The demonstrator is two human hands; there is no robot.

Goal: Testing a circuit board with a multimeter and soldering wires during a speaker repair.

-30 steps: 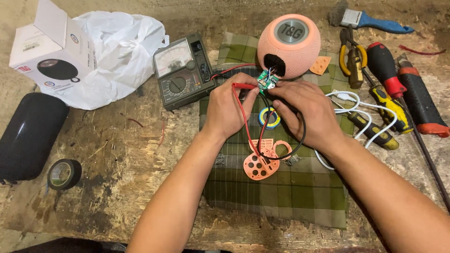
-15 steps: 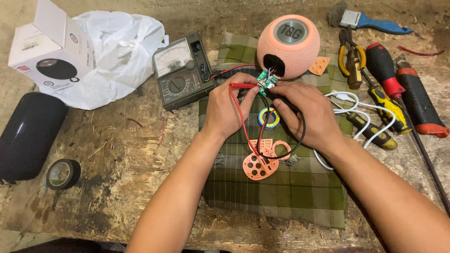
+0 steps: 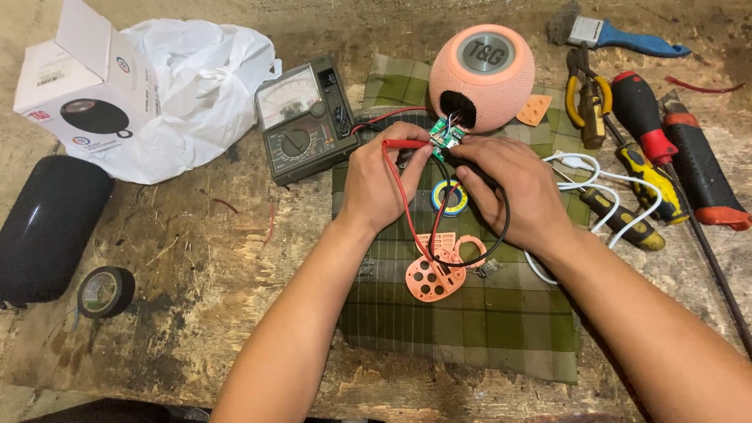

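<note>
Hands grip probes: left hand (image 3: 381, 184) red probe (image 3: 405, 144); right hand (image 3: 513, 188) black probe (image 3: 470, 166), on circuit board (image 3: 445, 133).

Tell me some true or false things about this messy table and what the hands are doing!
1. The left hand holds a red probe against a small green circuit board. True.
2. The round pink speaker lies on bare wood. False: it sits on a green checked cloth.
3. The meter with a dial is left of the speaker. True.
4. The roll of black tape is stacked on the white box. False: it lies on the wood by a black oval speaker.
5. The right hand holds a screwdriver. False: the screwdrivers lie untouched at the right; it holds a black probe at the board.
</note>
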